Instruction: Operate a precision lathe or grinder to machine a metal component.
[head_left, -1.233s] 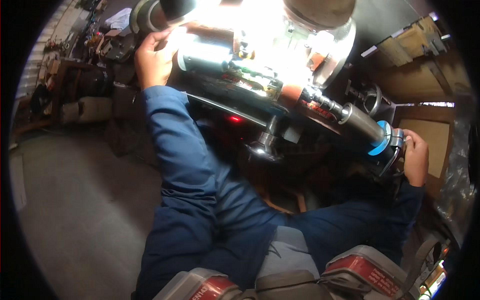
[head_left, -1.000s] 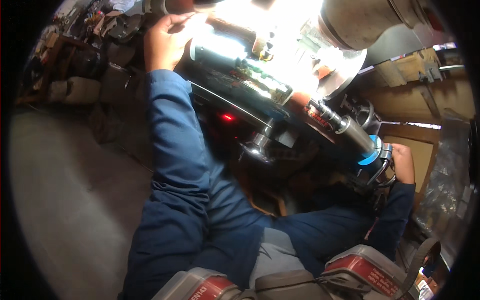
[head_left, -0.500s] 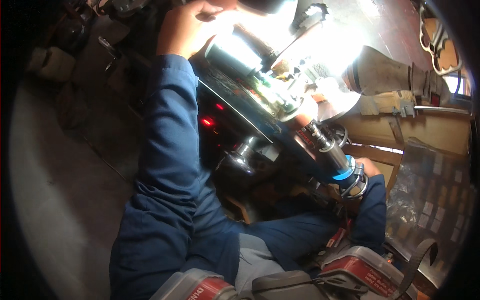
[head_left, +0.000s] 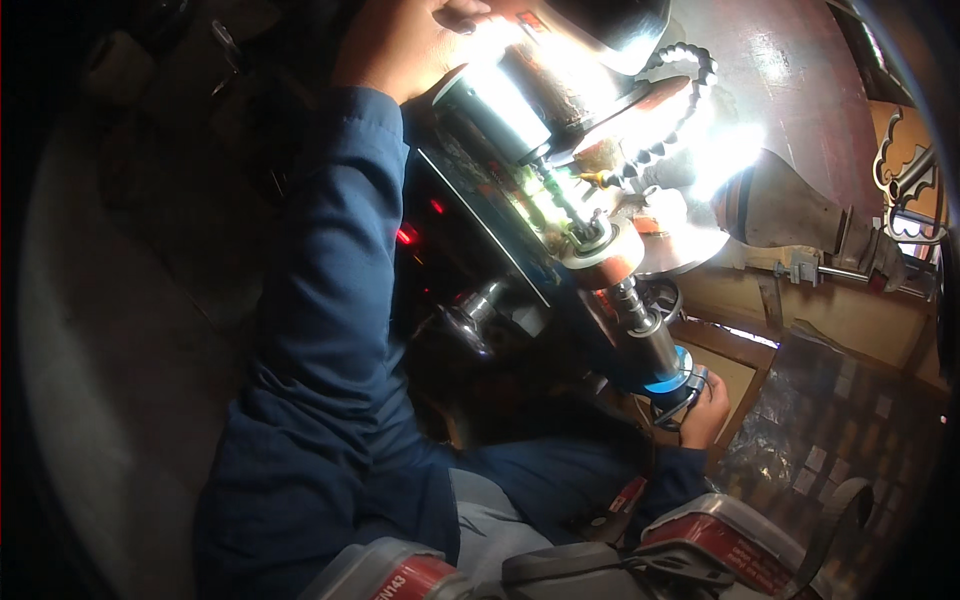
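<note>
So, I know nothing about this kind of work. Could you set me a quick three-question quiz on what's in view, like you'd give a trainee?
1. Which hand is nearest the blue ring?
A) the left
B) the right
C) both are equally near

2. True or false: in the picture, the red lights lie to the right of the blue ring.

3. Fill in: the left sleeve is ____ in colour.

Key
1. B, the right hand.
2. False; they lie to its left.
3. Dark blue.
</note>
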